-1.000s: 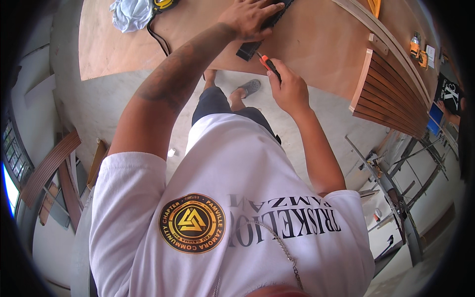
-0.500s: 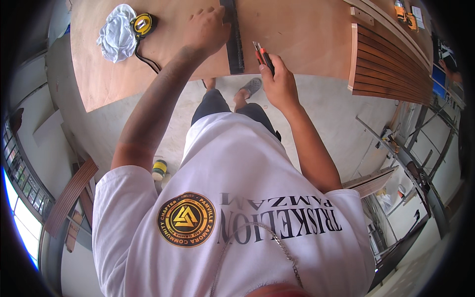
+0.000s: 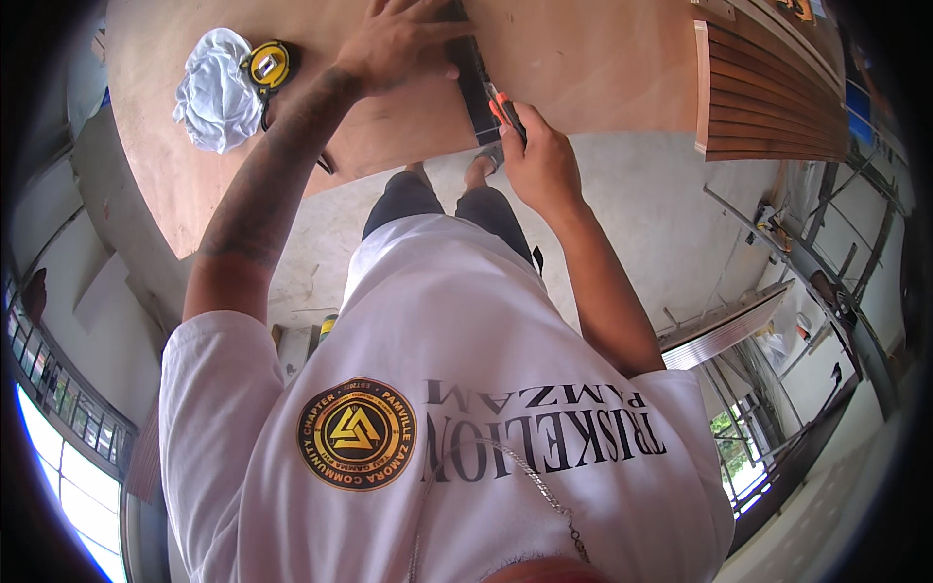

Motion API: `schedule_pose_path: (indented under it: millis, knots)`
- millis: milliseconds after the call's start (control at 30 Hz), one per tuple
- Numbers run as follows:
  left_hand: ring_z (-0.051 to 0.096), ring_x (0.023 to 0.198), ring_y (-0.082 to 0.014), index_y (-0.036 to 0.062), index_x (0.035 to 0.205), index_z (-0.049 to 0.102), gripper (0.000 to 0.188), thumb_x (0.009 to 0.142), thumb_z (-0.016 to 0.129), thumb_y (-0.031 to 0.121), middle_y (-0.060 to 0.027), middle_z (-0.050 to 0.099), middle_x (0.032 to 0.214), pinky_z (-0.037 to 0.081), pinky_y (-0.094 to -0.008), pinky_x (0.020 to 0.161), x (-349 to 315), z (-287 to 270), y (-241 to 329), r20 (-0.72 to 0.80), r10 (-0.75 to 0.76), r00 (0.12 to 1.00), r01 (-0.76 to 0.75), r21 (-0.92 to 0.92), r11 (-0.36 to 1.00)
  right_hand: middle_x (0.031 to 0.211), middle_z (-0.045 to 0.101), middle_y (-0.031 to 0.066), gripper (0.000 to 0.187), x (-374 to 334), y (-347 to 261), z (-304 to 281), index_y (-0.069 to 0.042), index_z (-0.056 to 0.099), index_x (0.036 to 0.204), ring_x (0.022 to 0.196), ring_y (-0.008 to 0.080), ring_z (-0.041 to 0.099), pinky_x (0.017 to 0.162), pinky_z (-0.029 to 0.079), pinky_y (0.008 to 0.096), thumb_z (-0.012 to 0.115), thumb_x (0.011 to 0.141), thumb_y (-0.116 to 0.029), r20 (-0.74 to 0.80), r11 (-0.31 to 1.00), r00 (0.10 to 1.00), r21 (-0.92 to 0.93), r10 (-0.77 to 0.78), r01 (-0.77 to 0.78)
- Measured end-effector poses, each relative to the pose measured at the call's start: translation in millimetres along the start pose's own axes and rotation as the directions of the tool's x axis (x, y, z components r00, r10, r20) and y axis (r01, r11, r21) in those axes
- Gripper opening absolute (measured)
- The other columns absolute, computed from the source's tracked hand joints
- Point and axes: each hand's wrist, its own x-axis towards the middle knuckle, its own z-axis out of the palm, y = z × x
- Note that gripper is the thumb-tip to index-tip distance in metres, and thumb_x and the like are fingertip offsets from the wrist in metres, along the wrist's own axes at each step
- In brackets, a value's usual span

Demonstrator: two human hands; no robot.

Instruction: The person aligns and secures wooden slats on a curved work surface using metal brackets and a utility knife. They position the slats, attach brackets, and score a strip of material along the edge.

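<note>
My left hand (image 3: 400, 47) lies over the wooden board with its fingers spread, the fingertips reaching across a dark flat strip (image 3: 470, 80). That strip runs from the top of the picture to the board's near edge. A red and black utility knife (image 3: 505, 111) is gripped in my right hand (image 3: 544, 165). Its tip is close to the strip's right edge, near the strip's lower end; whether it touches cannot be made out. To the left of my left forearm sit a yellow and black tape measure (image 3: 269, 66) and a crumpled white cloth (image 3: 220, 92).
The brown wooden board (image 3: 603, 78) fills the top of the view. Slatted brown panels (image 3: 768, 97) stand at its right side. Beyond my right arm is a metal frame (image 3: 812, 277) on the floor. My feet stand beneath the board's near edge.
The knife has come closer to the dark strip, up to its right edge. My left hand's fingers have spread out over the strip. The whole view has shifted a little.
</note>
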Motion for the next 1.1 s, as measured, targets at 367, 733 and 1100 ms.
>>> schedule_pose_path:
  millis: [367, 733, 1100]
  knots:
    - [0.03, 0.156, -0.0463, 0.0287, 0.147, 0.065, 0.068, 0.086, 0.081, 0.054, -0.0142, 0.039, 0.169, 0.027, -0.0625, 0.125, 0.2, 0.1, 1.6, -0.009, -0.005, 1.0, 0.005, -0.025, 1.0, 0.107, 0.076, 0.0216, 0.034, -11.4, -29.1, 3.5, -0.003, 0.058, 0.136, 0.101, 0.0443, 0.073, 0.084, 0.057, 0.0545, 0.057, 0.106, -0.019, 0.011, 0.936, 0.992, -0.333, 0.123, -0.113]
    - [0.03, 0.157, -0.0454, 0.0268, 0.145, 0.067, 0.067, 0.084, 0.082, 0.05, -0.0142, 0.041, 0.169, 0.027, -0.0609, 0.126, -0.2, 0.5, 0.9, -0.033, -0.02, 0.999, 0.018, -0.058, 0.998, 0.101, 0.076, 0.0222, 0.034, -25.3, -36.9, 0.6, -0.002, 0.053, 0.137, 0.091, 0.0442, 0.074, 0.077, 0.058, 0.0546, 0.056, 0.106, -0.017, 0.089, 0.893, 0.98, -0.435, 0.176, -0.121]
    - [0.028, 0.158, -0.0446, 0.0262, 0.145, 0.067, 0.066, 0.085, 0.082, 0.049, -0.0144, 0.038, 0.17, 0.026, -0.0611, 0.126, 1.5, -4.4, 3.1, 0.018, -0.049, 0.999, 0.049, -0.056, 0.997, 0.097, 0.075, 0.0221, 0.036, -37.4, -26.6, -2.9, -0.004, 0.051, 0.139, 0.09, 0.0439, 0.074, 0.076, 0.057, 0.0554, 0.057, 0.106, -0.017, 0.112, 0.891, 0.976, -0.439, 0.185, -0.118]
